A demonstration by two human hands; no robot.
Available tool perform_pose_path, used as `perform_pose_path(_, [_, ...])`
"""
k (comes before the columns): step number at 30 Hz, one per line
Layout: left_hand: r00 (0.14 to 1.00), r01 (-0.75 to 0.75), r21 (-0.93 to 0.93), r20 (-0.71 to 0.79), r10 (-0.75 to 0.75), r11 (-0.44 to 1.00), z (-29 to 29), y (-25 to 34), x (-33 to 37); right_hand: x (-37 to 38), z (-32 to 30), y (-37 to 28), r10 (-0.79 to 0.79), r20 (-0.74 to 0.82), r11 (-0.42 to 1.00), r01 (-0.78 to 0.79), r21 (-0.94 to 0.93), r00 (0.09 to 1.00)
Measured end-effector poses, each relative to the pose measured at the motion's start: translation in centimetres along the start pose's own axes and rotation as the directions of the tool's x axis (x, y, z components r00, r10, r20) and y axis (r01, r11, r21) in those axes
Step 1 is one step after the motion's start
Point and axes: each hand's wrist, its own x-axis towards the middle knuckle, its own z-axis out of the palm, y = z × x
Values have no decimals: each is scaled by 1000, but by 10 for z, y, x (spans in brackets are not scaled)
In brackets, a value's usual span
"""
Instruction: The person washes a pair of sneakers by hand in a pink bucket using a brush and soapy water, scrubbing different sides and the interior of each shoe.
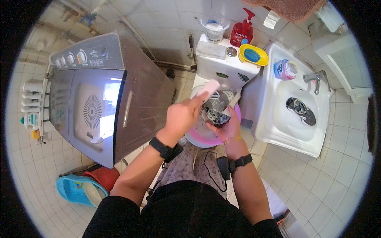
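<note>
Amid bathroom tiles point(162, 27), left fingers point(201, 98) (angled inward) clasp a pink brush point(211, 87), right fingers point(233, 114) a shoe point(217, 105).

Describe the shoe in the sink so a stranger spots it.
Find the white sink at the picture's right, with a metal faucet. A dark shoe lies slantwise in its bowl. No hand touches it, unlike the other shoe, held at the pink basin.

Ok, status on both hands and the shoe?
Left hand: gripping pink brush. Right hand: holding dark shoe at pink basin. Shoe partly hidden by right hand.
</note>
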Motion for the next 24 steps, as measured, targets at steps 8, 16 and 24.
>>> perform_pose_path(8, [961, -43, 175, 278, -7, 984, 21, -6, 2, -12, -7, 7, -37, -59, 963, 20, -270, 998])
perform_pose_path(16, [956, -100, 4, 279, 95, 995, 28, 3, -11, -22, -17, 15, -158, 119, 930, 188, -317, 980])
perform_pose_path(24, [978, 68, 192, 181, -104, 979, 40, -52, 24, -20, -29, 33, -45, 98, 898, 84, -432, 994])
